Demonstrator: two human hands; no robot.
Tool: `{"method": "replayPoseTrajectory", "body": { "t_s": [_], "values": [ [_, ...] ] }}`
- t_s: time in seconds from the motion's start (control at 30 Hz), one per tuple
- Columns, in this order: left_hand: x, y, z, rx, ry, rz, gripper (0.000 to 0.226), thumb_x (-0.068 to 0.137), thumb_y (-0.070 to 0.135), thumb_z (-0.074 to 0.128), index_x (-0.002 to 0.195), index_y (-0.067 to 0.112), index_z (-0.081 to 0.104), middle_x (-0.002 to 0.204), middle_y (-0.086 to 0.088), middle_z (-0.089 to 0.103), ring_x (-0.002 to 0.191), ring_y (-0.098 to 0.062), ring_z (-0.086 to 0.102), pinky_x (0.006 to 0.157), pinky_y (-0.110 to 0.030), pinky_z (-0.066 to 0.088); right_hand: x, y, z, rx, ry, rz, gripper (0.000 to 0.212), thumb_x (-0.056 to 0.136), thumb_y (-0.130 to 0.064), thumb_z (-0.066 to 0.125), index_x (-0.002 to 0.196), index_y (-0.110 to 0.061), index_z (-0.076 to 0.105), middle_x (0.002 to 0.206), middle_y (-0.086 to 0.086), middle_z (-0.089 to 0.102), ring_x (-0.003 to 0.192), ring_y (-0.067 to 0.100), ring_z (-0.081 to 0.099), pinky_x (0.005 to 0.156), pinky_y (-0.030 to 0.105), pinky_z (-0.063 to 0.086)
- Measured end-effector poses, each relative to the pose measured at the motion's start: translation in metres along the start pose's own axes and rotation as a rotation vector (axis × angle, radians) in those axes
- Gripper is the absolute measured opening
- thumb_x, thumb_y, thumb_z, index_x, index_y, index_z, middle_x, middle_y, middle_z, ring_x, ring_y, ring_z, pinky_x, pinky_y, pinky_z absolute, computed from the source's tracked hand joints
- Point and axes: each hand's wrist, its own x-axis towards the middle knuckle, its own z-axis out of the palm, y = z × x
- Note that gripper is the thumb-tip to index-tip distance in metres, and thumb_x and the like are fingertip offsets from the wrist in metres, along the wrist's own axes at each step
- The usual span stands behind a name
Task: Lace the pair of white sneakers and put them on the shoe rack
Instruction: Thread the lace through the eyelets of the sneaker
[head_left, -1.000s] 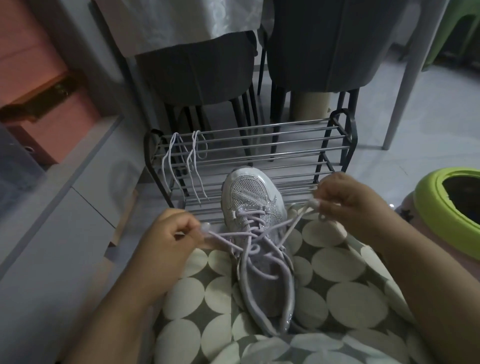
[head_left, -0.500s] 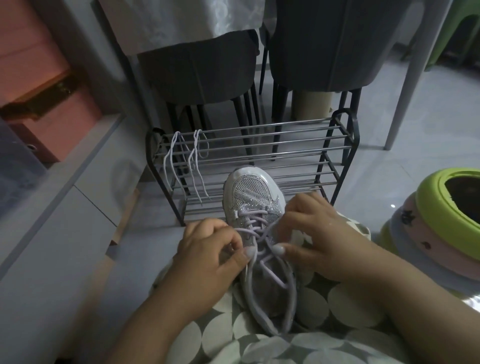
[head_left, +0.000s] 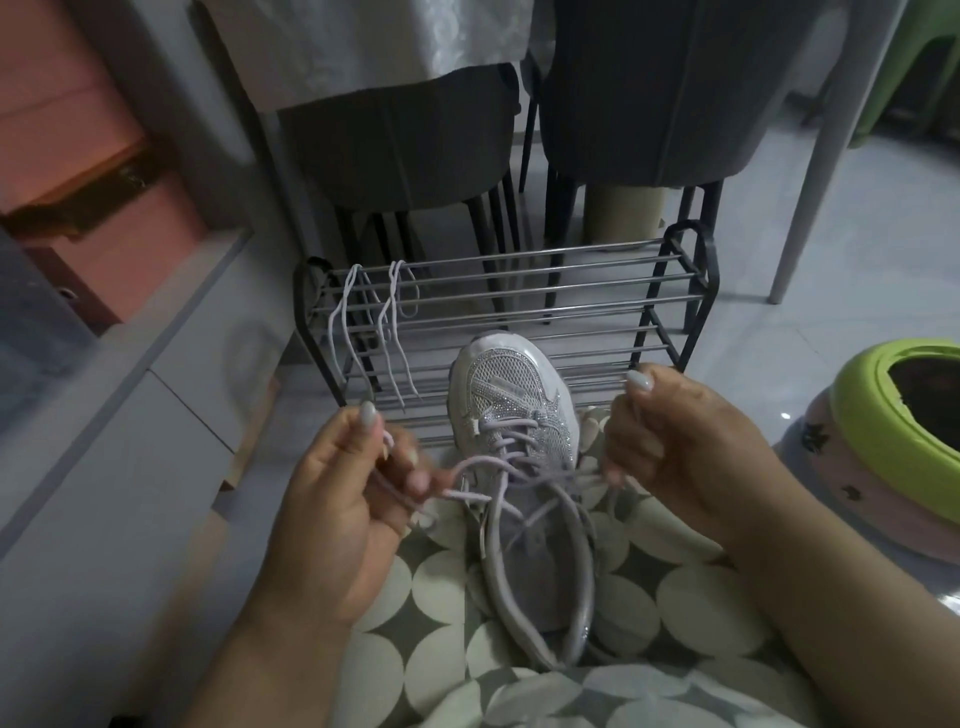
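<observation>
Head view showed your left hand and right hand each pinching an end of the pale lilac lace, the white mesh sneaker between them on your lap. Uneven pulling could have left one end short.

Both hands raised apart, fingers curled, each pinching a lace end.

No text, label, brand or number can be read anywhere. The sneaker may carry a small tab beside its lowest eyelet, but the picture is too dim and soft to show any lettering on it.
</observation>
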Motion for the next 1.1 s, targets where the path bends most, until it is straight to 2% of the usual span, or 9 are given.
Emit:
{"method": "replayPoseTrajectory", "body": {
  "t_s": [0.07,0.13,0.3,0.37,0.53,0.7,0.8,0.97,1.1],
  "values": [
    [0.003,0.006,-0.007,0.017,0.024,0.032,0.029,0.093,0.023,0.041,0.066,0.014,0.043,0.053,-0.001,0.041,0.039,-0.008,0.034,0.039,-0.019,0.035,0.000,-0.006,0.000,-0.145,0.099,-0.017,0.038,0.079,-0.034,0.067,0.060,-0.016,0.040,0.048,-0.002,0.031,0.040,0.012,0.027,0.042,0.021,0.031],
    [0.005,0.009,-0.015,0.164,0.017,0.063,0.030,0.093,0.027,0.044,0.066,0.014,0.042,0.052,-0.001,0.039,0.037,-0.006,0.028,0.036,-0.016,0.026,-0.001,-0.011,-0.004,-0.392,0.211,-0.054,0.041,0.085,-0.037,0.064,0.058,-0.018,0.039,0.048,-0.004,0.031,0.041,0.011,0.025,0.041,0.022,0.024],
    [-0.003,-0.007,-0.013,1.163,-0.222,0.092,0.022,0.086,0.045,0.061,0.075,0.027,0.056,0.063,0.008,0.058,0.054,-0.002,0.050,0.057,-0.020,0.045,-0.010,0.003,0.002,-1.410,0.004,-0.155,0.030,0.080,-0.060,0.052,0.078,-0.030,0.048,0.064,-0.009,0.052,0.058,0.009,0.049,0.052,0.027,0.043],
    [-0.006,-0.011,-0.010,1.305,-0.286,0.096,0.021,0.083,0.052,0.058,0.079,0.032,0.058,0.065,0.012,0.060,0.058,-0.001,0.053,0.059,-0.021,0.045,-0.011,0.004,0.005,-1.613,-0.071,-0.197,0.037,0.082,-0.066,0.044,0.081,-0.030,0.052,0.071,-0.015,0.051,0.068,0.008,0.051,0.053,0.026,0.044],
    [-0.002,-0.017,-0.010,1.410,-0.265,0.102,0.047,0.070,0.075,0.048,0.079,0.029,0.052,0.065,0.009,0.060,0.061,-0.006,0.056,0.065,-0.037,0.054,-0.006,0.008,0.003,-1.559,-0.156,-0.194,0.049,0.078,-0.071,0.046,0.070,-0.024,0.059,0.074,-0.014,0.049,0.069,0.007,0.052,0.058,0.022,0.043],
    [0.002,-0.027,-0.010,1.316,-0.260,0.096,0.053,0.066,0.075,0.055,0.076,0.024,0.048,0.058,0.006,0.054,0.055,-0.010,0.047,0.057,-0.039,0.049,-0.007,0.013,0.007,-1.342,-0.097,-0.079,0.051,0.075,-0.063,0.063,0.067,-0.014,0.053,0.062,-0.007,0.048,0.059,0.004,0.045,0.052,0.014,0.033],
    [0.003,-0.029,-0.013,1.237,-0.223,0.092,0.051,0.065,0.072,0.058,0.077,0.024,0.048,0.057,0.008,0.050,0.054,-0.009,0.044,0.055,-0.035,0.046,-0.009,0.011,0.005,-1.307,-0.029,-0.064,0.043,0.068,-0.059,0.071,0.077,-0.024,0.050,0.073,-0.013,0.053,0.061,0.003,0.045,0.053,0.015,0.036],
    [0.002,-0.027,-0.015,1.175,-0.231,0.093,0.049,0.064,0.070,0.060,0.080,0.025,0.051,0.057,0.008,0.047,0.053,-0.009,0.042,0.057,-0.033,0.042,-0.009,0.006,0.004,-1.509,-0.091,-0.295,0.041,0.067,-0.065,0.066,0.079,-0.030,0.048,0.076,-0.019,0.049,0.070,0.000,0.045,0.053,0.013,0.034],
    [0.003,-0.026,-0.013,1.149,-0.266,0.068,0.048,0.064,0.069,0.061,0.082,0.025,0.056,0.054,0.007,0.048,0.052,-0.012,0.044,0.057,-0.036,0.044,-0.010,0.005,0.005,-1.666,-0.172,-0.362,0.037,0.077,-0.066,0.053,0.078,-0.030,0.056,0.071,-0.015,0.051,0.068,0.002,0.043,0.053,0.027,0.044]
  ]
}}
